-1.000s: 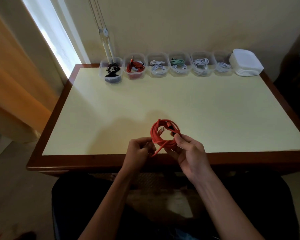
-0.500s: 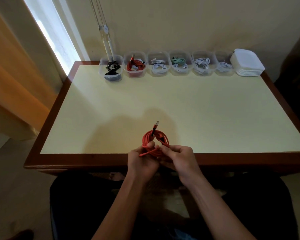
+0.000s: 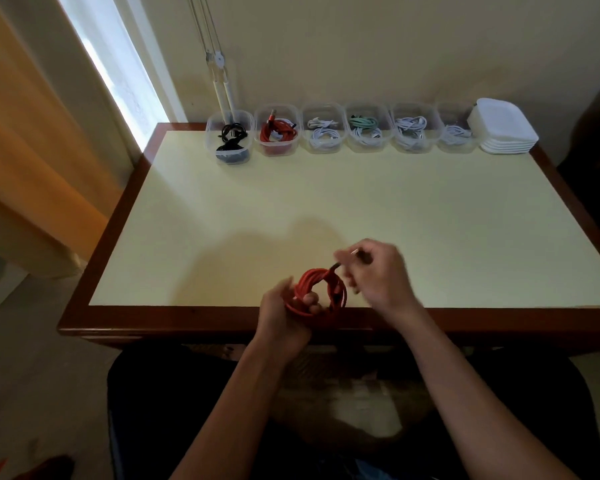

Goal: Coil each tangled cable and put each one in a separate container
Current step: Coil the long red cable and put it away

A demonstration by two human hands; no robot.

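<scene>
While your left hand [image 3: 284, 308] grips the red coil [image 3: 321, 292], its free end runs up-right. Your right hand [image 3: 378, 275] pinches that plug end, nearer the tabletop [image 3: 361, 202] centre.

Red cable [image 3: 321, 292], pale-yellow table [image 3: 326, 202]

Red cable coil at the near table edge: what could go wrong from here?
1. The left hand alone grips the red cable coil while the right hand pulls its end; loops could spring loose.
2. All six containers at the far edge already hold cables, so it may end up sharing one.
</scene>
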